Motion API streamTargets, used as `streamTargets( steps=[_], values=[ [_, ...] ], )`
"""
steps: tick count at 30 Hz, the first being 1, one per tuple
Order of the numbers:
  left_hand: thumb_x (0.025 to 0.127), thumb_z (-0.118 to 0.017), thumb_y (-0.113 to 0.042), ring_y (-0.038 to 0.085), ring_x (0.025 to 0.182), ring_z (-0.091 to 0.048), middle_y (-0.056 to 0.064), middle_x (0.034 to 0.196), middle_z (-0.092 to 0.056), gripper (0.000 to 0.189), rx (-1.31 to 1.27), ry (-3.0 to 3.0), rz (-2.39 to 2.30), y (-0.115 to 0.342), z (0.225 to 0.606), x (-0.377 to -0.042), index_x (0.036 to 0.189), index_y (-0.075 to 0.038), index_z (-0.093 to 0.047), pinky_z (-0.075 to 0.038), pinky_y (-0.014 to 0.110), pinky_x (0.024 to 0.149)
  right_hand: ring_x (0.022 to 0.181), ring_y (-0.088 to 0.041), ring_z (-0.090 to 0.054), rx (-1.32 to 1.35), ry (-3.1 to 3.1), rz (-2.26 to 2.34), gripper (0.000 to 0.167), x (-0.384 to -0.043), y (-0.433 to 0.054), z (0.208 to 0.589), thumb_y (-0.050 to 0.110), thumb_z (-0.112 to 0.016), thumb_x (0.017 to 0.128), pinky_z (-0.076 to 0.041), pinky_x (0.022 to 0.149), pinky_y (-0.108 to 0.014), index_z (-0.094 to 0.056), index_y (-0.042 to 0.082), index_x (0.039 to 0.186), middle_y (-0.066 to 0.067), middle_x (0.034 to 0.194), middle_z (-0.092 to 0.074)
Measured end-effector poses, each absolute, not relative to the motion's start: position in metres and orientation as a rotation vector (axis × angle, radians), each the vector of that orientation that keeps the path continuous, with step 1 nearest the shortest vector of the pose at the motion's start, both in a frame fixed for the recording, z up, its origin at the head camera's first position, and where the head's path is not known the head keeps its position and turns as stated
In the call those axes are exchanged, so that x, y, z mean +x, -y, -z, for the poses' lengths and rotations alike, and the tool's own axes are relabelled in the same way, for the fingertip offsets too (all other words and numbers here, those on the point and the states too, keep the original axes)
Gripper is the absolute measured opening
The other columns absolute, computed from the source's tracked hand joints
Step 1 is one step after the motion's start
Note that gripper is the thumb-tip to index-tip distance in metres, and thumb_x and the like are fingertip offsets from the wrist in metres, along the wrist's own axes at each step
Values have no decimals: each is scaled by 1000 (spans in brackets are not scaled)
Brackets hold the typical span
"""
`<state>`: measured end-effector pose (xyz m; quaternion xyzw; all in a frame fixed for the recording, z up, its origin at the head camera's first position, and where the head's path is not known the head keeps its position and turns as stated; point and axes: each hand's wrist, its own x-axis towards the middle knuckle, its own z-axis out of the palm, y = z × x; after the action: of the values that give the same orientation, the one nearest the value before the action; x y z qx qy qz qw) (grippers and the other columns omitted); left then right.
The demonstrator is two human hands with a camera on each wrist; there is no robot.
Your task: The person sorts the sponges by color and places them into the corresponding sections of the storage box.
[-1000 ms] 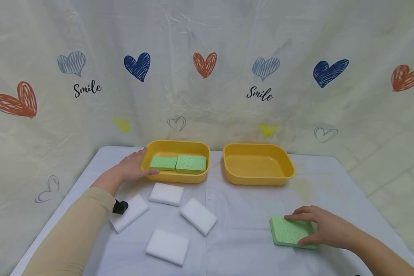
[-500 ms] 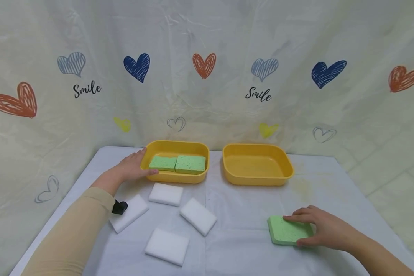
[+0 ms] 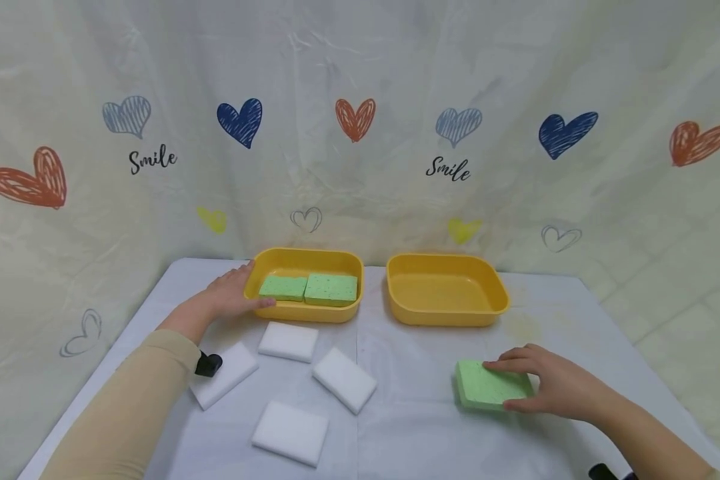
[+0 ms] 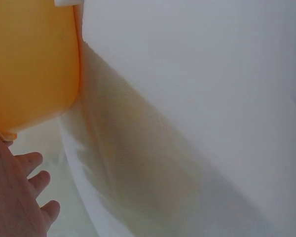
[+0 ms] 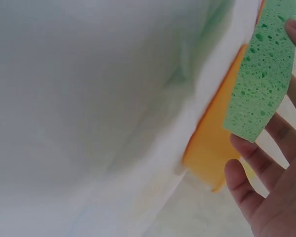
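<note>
My right hand pinches a green, pore-speckled sponge between thumb and fingers at the right of the table. In the right wrist view the sponge hangs above the white cloth, its lower edge by my fingertips. My left hand rests at the left end of the left yellow tub, thumb over the front rim, fingers stretched along the side. Two green sponges lie side by side in that tub. In the left wrist view several fingertips of the left hand show beyond the tub.
A second yellow tub, with its bare floor showing, stands right of the first. Several white foam blocks lie flat on the white tablecloth at the left and centre. A sheet printed with hearts hangs behind the table.
My right hand has risen with the green sponge and carried it a little left and away from me. The left hand has stayed at the left tub.
</note>
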<state>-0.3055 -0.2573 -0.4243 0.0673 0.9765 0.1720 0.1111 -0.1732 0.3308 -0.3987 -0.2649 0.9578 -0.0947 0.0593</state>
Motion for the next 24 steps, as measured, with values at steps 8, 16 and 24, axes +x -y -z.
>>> streamTargets(
  steps=[8, 16, 24],
  values=[
    [77, -52, -85, 51, 145, -10, 29, 161, -10, 129, 204, -2871, -501, 257, 424, -305, 157, 3, -1, -11, 65, 116, 109, -15, -57, -877, -2922, 365, 56, -194, -304, 386, 60, -78, 75, -54, 89, -42, -66, 42, 127, 13, 121, -63],
    [78, -53, -83, 51, 144, -14, 30, 160, -13, 128, 229, -2893, -488, 258, 426, -307, 156, 4, -3, -14, 65, 115, 113, -23, -57, -921, -2914, 401, 55, -225, -270, 369, 53, -81, 76, -51, 93, -48, -68, 36, 127, 4, 125, -64],
    [77, -53, -84, 51, 144, -13, 30, 160, -12, 129, 230, -2887, -493, 258, 427, -308, 156, 4, -2, -13, 65, 116, 118, -27, -54, -977, -2890, 446, 57, -258, -226, 354, 49, -82, 78, -47, 99, -50, -67, 32, 130, -1, 127, -63]
  ],
)
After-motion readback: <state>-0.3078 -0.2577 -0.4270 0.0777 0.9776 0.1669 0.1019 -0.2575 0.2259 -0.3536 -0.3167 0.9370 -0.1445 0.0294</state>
